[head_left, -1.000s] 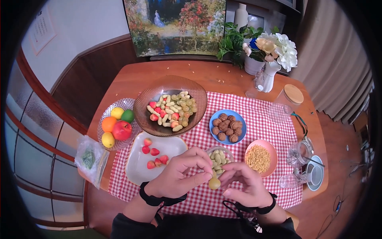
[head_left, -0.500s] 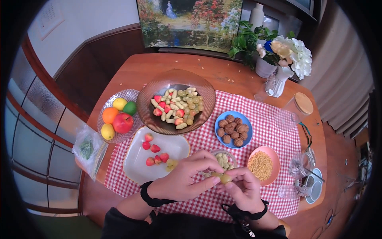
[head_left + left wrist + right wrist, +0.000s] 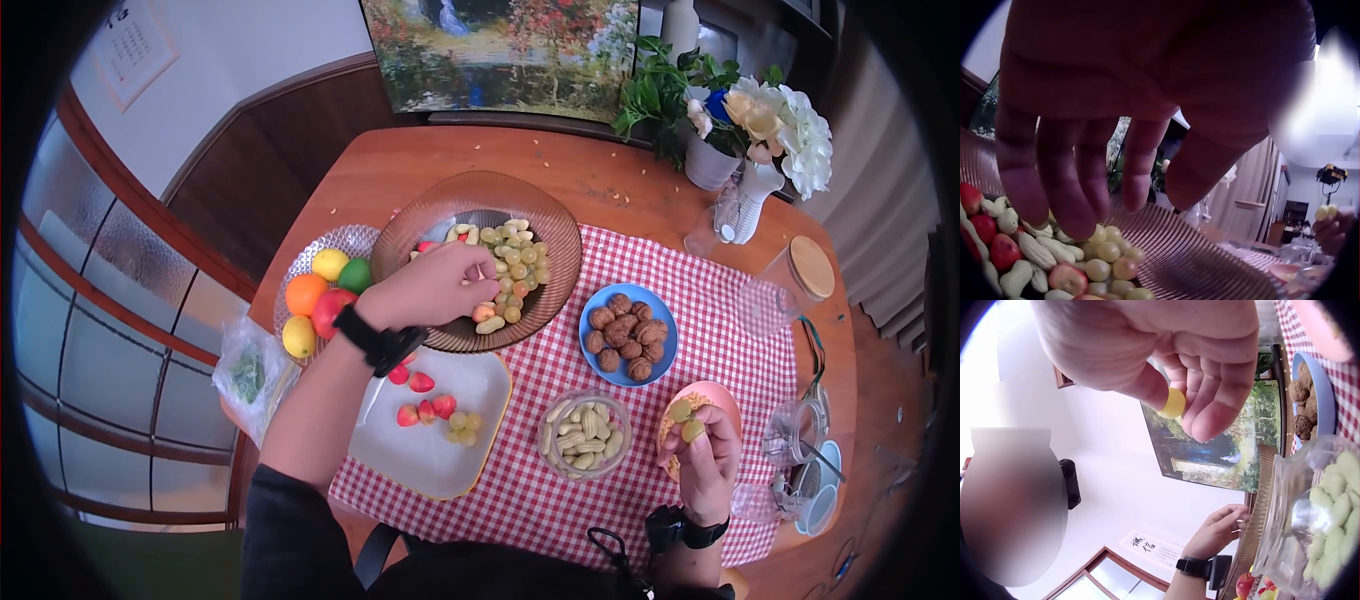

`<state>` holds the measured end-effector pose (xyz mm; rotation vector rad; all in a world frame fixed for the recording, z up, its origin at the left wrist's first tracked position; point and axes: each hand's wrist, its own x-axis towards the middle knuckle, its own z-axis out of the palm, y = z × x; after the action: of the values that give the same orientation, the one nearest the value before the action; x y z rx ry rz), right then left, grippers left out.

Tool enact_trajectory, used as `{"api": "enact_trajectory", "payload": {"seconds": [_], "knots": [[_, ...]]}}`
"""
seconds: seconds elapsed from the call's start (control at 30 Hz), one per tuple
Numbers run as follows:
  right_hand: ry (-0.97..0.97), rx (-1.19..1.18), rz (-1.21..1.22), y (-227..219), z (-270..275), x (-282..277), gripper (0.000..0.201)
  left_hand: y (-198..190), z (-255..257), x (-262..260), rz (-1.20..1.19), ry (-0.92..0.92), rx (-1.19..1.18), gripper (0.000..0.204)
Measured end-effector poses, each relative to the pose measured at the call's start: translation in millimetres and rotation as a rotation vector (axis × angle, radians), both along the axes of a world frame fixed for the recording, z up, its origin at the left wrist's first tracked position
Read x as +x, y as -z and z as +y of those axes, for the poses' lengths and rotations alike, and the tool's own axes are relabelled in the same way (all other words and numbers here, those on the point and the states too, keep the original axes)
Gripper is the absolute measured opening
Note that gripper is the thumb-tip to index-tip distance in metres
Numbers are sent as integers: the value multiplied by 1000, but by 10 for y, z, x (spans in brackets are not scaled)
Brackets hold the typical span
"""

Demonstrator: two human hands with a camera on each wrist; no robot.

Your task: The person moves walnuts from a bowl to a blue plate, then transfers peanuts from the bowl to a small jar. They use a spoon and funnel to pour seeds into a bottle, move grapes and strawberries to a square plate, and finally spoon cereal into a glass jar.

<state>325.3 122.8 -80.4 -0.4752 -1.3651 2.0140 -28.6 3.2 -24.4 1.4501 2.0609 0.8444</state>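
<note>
My left hand [image 3: 430, 288] is over the ribbed brown bowl [image 3: 555, 240], above peanuts, red fruit and green grapes [image 3: 522, 262]. In the left wrist view its fingers [image 3: 1072, 181] hang down loosely, with nothing seen between them and the thumb. To the right, my right hand [image 3: 708, 472] pinches a green grape [image 3: 692, 430] between thumb and fingers, with another small green piece [image 3: 680, 410] beside it, in front of the pink bowl [image 3: 728, 400]. The right wrist view shows a yellow-green grape [image 3: 1172, 403] at the right thumb tip.
A white tray [image 3: 400, 455] holds red fruit and a few grapes. Nearby stand a glass bowl of peanuts [image 3: 585, 437], a blue plate of walnuts [image 3: 628, 335], a fruit plate [image 3: 290, 262], a lidded jar [image 3: 775, 300] and glass jars [image 3: 790, 432] at the right.
My left hand has left the right hand's side and moved up and left over the brown bowl. The right hand has moved right, still holding grape. The view has shifted somewhat.
</note>
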Motion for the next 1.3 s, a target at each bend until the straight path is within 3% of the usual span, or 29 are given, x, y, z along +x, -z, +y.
{"api": "enact_trajectory", "payload": {"seconds": [0.07, 0.2, 0.37, 0.53, 0.77, 0.9, 0.97, 1.03, 1.1, 1.17, 1.23, 1.3], "knots": [[21, -1, -6, 5, 5, -1, 17, 146, 221, -113, 248, 46, -89, 25], [69, -6, -20, 49, 21, 72, 15, 263, 569, -157, 348, -39, -108, 33], [59, 55, -36, 80, 53, 111, 17, 354, 840, -235, 369, 6, -199, 35], [85, 17, -60, 103, 37, 143, 23, 425, 943, -240, 387, -17, -294, 20], [31, -40, 33, 146, 85, 165, 21, 288, 810, -210, 416, -25, -141, 20], [13, -81, 69, 122, 73, 156, 24, 35, 554, -124, 227, -84, -95, 26], [2, -82, 80, 122, 74, 154, 24, -63, 429, -65, -1, -131, 38, 25], [-10, -79, 92, 118, 76, 146, 25, -143, 315, -42, -56, -172, -6, 22], [-5, -63, 95, 106, 78, 133, 25, -142, 213, -50, -285, -167, 262, 20], [-8, -58, 100, 118, 80, 130, 25, -282, 99, -4, -350, -190, 252, 21], [-12, -54, 108, 111, 70, 126, 24, -355, 14, 38, -618, -173, 435, 22], [-9, -51, 120, 93, 55, 120, 23, -387, -87, 52, -684, -133, 497, 22]]}}
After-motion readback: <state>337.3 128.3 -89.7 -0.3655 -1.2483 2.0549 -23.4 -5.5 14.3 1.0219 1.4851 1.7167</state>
